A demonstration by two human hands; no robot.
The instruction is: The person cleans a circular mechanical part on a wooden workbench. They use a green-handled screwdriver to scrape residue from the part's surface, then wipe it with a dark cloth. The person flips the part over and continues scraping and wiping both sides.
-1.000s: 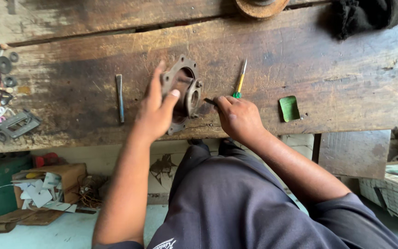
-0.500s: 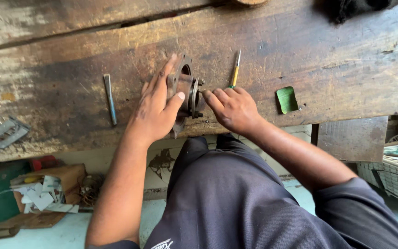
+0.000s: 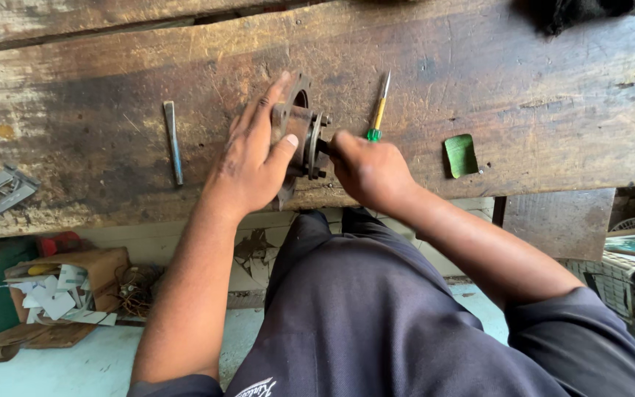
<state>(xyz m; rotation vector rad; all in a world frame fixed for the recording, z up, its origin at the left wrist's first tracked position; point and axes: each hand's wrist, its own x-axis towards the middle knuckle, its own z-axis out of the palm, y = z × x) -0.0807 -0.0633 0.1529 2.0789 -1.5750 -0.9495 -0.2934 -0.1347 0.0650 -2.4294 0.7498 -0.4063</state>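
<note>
At worktop front edge: left hand clasps rusty flanged metal part, held on edge. Right hand closed on dark tool at part's bolts. Step judged: working fastener; next needs steady brace.

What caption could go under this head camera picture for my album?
Left hand steadies a rusty metal flange part on a worn wooden workbench while the right hand works at its bolts.

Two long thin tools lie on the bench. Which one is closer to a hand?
The screwdriver with the yellow and green handle: its green end lies right by the right hand. The grey metal bar lies apart, beyond the left hand.
</note>
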